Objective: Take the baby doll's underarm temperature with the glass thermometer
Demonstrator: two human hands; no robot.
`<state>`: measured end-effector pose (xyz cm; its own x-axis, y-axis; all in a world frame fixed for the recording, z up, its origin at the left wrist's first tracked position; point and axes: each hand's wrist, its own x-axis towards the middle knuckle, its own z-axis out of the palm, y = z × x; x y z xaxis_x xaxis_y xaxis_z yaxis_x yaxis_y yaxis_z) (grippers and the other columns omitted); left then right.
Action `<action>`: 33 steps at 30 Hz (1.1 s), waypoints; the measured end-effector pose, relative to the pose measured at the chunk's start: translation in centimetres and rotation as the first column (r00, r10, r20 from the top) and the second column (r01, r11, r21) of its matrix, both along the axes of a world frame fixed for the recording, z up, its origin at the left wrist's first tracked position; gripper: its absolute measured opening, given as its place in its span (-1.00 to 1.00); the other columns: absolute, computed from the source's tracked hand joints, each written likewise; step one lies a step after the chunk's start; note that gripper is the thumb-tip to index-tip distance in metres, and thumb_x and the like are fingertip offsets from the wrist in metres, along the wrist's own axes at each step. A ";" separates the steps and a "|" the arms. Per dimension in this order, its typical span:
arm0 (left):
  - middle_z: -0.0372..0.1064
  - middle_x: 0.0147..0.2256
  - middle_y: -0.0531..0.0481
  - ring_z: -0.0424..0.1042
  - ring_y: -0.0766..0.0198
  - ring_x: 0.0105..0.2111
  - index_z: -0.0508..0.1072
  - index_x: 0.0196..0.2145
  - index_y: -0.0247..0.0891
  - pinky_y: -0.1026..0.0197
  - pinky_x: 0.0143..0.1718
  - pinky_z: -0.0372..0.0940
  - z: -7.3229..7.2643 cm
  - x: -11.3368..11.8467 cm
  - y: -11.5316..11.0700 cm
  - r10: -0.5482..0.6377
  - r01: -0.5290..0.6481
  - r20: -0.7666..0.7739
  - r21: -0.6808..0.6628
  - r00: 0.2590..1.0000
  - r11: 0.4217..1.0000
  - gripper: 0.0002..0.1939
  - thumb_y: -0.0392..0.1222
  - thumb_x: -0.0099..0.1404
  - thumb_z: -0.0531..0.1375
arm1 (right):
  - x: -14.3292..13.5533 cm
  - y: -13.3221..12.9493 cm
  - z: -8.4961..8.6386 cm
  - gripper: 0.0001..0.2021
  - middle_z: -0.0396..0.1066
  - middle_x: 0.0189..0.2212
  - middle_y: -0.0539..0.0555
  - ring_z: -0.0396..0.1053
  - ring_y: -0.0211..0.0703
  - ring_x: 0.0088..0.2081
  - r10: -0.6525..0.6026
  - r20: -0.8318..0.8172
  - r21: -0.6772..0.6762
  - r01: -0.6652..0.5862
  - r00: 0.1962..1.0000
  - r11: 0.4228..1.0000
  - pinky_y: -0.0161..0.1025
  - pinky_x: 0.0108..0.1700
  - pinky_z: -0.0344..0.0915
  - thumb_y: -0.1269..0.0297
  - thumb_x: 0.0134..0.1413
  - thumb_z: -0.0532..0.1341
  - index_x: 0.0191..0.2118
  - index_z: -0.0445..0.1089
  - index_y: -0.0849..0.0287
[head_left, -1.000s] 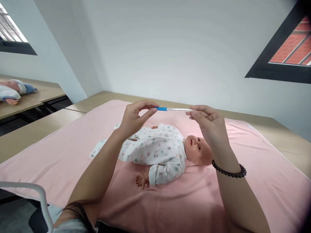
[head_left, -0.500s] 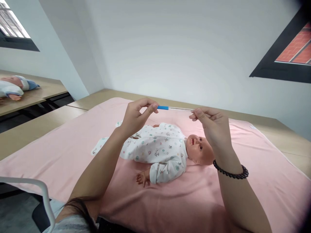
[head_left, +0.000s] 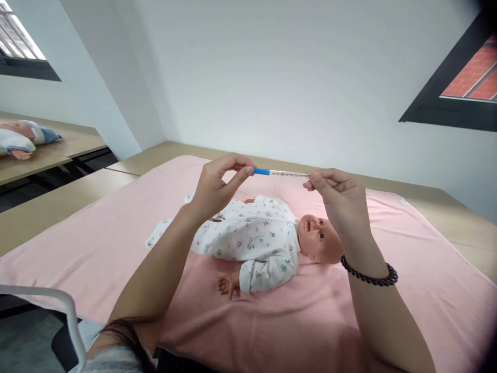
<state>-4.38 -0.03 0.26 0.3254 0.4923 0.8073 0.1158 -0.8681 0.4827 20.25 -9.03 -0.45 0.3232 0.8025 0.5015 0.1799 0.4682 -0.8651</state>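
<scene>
A glass thermometer with a blue end is held level above the doll, and scale marks show along its clear tube. My left hand pinches the blue end between thumb and fingers. At the clear end, my right hand pinches the tube; its tip is hidden by the fingers. Below both hands a baby doll in a white patterned sleepsuit lies on its back, head to the right. It rests on a pink blanket.
Under the blanket is a wooden table against the wall. Another doll lies on a second table at the far left. A white curved metal bar stands at the lower left, beside my arm.
The thermometer has turned slightly in my fingers, so its scale marks now show. Both hands stay nearly in place.
</scene>
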 end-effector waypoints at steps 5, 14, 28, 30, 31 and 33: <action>0.57 -0.23 -0.02 0.54 0.28 -0.21 0.55 -0.19 -0.19 0.19 -0.09 0.45 0.0 0.1 0.1 -0.005 0.005 -0.003 0.034 1.000 0.999 -0.86 -0.08 0.40 0.28 | 0.1 0.2 -0.1 -0.83 0.58 -0.42 -0.01 0.55 -0.19 -0.29 0.050 -0.025 0.041 -0.049 0.998 0.998 -0.20 -0.08 0.51 0.16 0.08 0.46 -0.23 0.62 0.08; 0.53 -0.22 -0.01 0.52 0.27 -0.20 0.54 -0.17 -0.21 0.14 -0.05 0.44 -0.1 0.2 0.1 0.020 -0.020 -0.007 0.074 1.000 0.997 -0.88 -0.15 0.37 0.30 | -0.2 0.4 0.0 -0.81 0.59 -0.31 0.01 0.55 -0.14 -0.16 0.023 0.018 0.060 -0.024 1.000 0.998 -0.13 0.04 0.49 0.19 0.05 0.46 -0.20 0.57 0.06; 0.54 -0.21 0.02 0.50 0.25 -0.21 0.49 -0.18 -0.20 0.18 -0.17 0.40 -3.0 2.2 1.5 -0.017 0.018 -0.347 -0.001 0.938 1.000 -0.92 -0.21 0.41 0.20 | 7.7 1.8 -0.8 -0.74 0.59 -0.16 0.17 0.51 0.05 -0.11 0.011 0.436 -0.298 0.132 0.900 0.945 -0.02 -0.06 0.38 0.06 0.00 0.44 -0.34 0.52 0.16; 0.54 -0.20 0.02 0.49 0.24 -0.21 0.47 -0.18 -0.20 0.17 -0.19 0.38 -4.2 3.1 1.6 -0.071 0.053 -0.435 -0.055 0.898 0.997 -0.92 -0.21 0.41 0.18 | 10.6 3.0 -2.6 -0.71 0.59 -0.12 0.20 0.50 0.08 -0.06 0.029 0.408 -0.367 0.135 0.912 0.920 -0.01 -0.01 0.35 0.06 -0.06 0.45 -0.34 0.50 0.16; 0.54 -0.19 0.02 0.49 0.23 -0.21 0.47 -0.18 -0.20 0.16 -0.18 0.38 -4.9 3.6 1.6 -0.098 0.067 -0.475 -0.081 0.875 0.994 -0.91 -0.20 0.41 0.18 | 12.0 3.5 -3.8 -0.69 0.59 -0.12 0.21 0.50 0.08 -0.05 0.052 0.376 -0.415 0.118 0.925 0.902 -0.03 0.01 0.34 0.05 -0.11 0.47 -0.34 0.49 0.17; 0.54 -0.17 0.01 0.49 0.20 -0.18 0.46 -0.15 -0.20 0.11 -0.13 0.38 -6.5 4.7 1.3 -0.134 0.079 -0.550 -0.123 0.824 0.989 -0.89 -0.18 0.41 0.17 | 14.3 4.4 -6.3 -0.63 0.60 -0.18 0.22 0.50 0.07 -0.07 0.122 0.318 -0.521 0.065 0.940 0.851 -0.07 -0.02 0.35 0.04 -0.21 0.48 -0.31 0.50 0.17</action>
